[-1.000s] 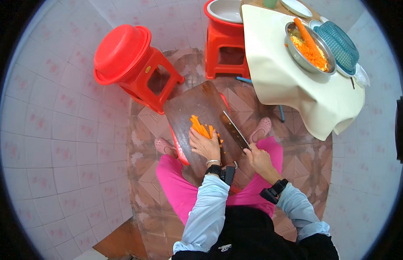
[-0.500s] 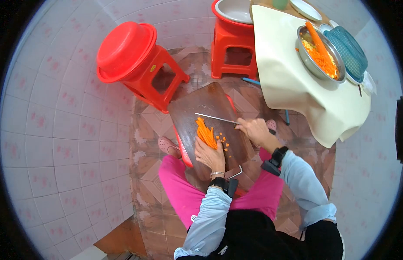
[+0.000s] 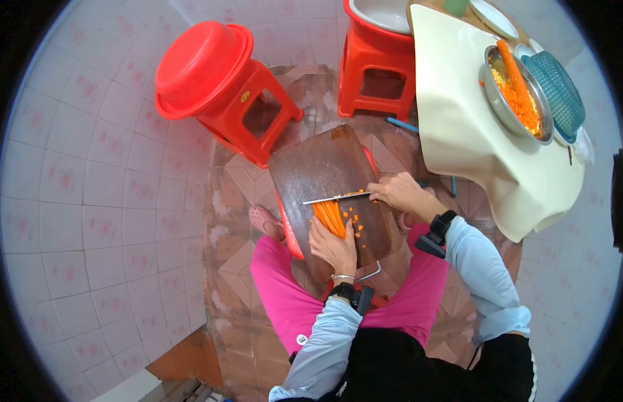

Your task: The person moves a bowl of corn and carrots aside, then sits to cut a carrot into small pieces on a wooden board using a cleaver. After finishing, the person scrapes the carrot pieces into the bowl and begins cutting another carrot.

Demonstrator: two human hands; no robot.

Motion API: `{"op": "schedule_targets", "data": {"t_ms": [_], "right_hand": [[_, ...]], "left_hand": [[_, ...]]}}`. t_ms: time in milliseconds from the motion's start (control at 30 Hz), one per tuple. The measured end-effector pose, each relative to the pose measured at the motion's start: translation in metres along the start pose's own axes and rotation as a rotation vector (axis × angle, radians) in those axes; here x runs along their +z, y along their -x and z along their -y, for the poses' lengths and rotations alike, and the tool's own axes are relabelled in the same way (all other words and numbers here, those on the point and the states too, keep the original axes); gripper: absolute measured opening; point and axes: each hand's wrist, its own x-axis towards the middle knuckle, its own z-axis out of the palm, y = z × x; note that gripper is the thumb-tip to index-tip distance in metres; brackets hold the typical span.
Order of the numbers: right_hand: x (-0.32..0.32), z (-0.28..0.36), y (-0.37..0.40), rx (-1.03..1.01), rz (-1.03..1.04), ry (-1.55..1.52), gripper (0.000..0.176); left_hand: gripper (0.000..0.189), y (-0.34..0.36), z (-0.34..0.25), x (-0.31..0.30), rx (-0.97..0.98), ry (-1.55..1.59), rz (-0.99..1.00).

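Note:
My right hand (image 3: 400,193) grips a knife (image 3: 335,198) by its handle. The blade lies across the far ends of a bundle of carrot strips (image 3: 328,216), with orange bits along it. Closed over the near end of those strips, my left hand (image 3: 333,244) presses them on the brown cutting board (image 3: 311,161). Small carrot cubes (image 3: 355,219) are scattered right of the bundle. The board rests between my knees on something red that shows at its edges.
A red stool (image 3: 258,107) with an upturned red basin (image 3: 203,63) stands far left. Another red stool (image 3: 378,74) bears a white basin. On the cloth-covered table (image 3: 452,120) at right are a metal bowl (image 3: 506,110) holding chopped food and a whole carrot, and a teal basket (image 3: 556,94).
The knife has come down nearer to me, from beyond the strips' tips onto their far ends. The whole view has shifted slightly. My left hand still holds the strips.

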Motion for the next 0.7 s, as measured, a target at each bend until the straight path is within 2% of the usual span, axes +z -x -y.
{"op": "schedule_targets", "data": {"t_ms": [100,233,433,533,633,700], "right_hand": [[-0.005,0.003,0.011,0.028,0.060,0.027,0.025],[-0.009,0.006,0.009,0.018,0.026,0.028,0.026],[-0.001,0.011,-0.016,0.001,-0.045,-0.005,0.025],[0.000,0.017,-0.016,0.011,0.029,-0.020,0.025],[0.005,0.018,0.002,0.037,0.066,0.021,0.026],[0.006,0.017,0.015,0.070,-0.006,-0.030,0.027]], "left_hand": [[0.086,0.001,0.001,0.001,0.016,0.001,-0.007],[0.088,0.002,0.001,0.003,0.005,-0.009,-0.005],[0.081,0.005,0.000,0.009,0.024,-0.021,-0.038],[0.075,0.004,0.002,0.011,0.037,-0.009,-0.037],[0.068,0.003,0.005,0.011,0.124,0.033,-0.008],[0.060,0.001,0.011,0.010,0.238,0.053,-0.017]]}}
